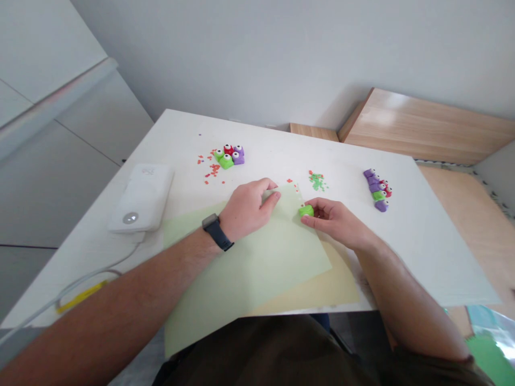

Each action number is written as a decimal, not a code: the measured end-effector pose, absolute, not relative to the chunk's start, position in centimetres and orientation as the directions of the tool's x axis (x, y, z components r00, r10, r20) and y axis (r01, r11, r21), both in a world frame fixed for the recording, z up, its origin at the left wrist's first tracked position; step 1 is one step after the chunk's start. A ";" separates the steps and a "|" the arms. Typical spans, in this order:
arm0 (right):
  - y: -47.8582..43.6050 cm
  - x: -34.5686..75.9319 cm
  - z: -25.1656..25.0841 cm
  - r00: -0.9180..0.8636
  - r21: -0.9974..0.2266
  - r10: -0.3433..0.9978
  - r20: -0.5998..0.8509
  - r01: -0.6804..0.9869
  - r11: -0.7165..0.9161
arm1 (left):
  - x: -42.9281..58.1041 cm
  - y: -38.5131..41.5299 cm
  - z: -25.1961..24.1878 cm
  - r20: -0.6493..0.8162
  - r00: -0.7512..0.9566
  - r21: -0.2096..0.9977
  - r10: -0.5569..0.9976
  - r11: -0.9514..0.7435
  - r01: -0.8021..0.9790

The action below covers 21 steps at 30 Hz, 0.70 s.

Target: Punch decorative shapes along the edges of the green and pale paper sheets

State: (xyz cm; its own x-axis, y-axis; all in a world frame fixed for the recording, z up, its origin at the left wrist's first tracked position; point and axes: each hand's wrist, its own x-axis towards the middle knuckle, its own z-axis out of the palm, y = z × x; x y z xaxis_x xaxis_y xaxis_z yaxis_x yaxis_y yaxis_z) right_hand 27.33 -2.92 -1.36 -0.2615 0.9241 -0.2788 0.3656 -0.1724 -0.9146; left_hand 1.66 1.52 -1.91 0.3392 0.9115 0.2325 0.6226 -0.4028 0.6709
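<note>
The punch (306,210) is small and bright green, a chunky little block with a white spot on top. It sits at the right edge of the green sheet (249,273), near the sheet's far corner. The right hand (336,217) holds the punch, with its fingers and thumb closed around it. The left hand (249,206) lies on the far end of the green sheet with its fingers bent at the edge. I cannot tell if it pinches the sheet or only presses it down. A dark watch (217,231) is on the left wrist. A yellow sheet (333,289) lies under the green one and peeks out on the right. Both sheets lie on a white table (422,252) and hang a bit over its near edge. Far back on the table is a bunch of punches (229,155), green, red and purple, with red bits (211,169) beside them. Green bits (317,181) lie just past the right hand. On the right side, more punches stand in a row (379,190). On the left is a flat white box (142,198) with a cable (80,284) going off the table. Behind the table is a plain pale wall (281,53). A wood board (426,126) leans on it at the right.
</note>
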 end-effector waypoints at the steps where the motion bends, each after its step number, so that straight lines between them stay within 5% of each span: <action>1: -2.9 27.3 -1.4 -0.261 -0.918 0.923 -0.282 0.354 -0.180 | 1.7 1.5 -1.9 0.233 0.340 0.672 0.911 -0.403 0.622; 21: -3.1 26.9 -1.3 -0.231 -0.927 0.936 -0.264 0.328 -0.180 | 1.6 1.5 -2.0 0.236 0.336 0.670 0.912 -0.403 0.623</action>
State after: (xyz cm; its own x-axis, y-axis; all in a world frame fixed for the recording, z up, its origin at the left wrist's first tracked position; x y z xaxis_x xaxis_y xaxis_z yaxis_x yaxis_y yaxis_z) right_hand 26.85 -3.07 -1.31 -0.2314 0.9365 -0.2636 0.3282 -0.1799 -0.9273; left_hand 1.61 1.51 -2.00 0.3361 0.9118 0.2359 0.6231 -0.4031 0.6703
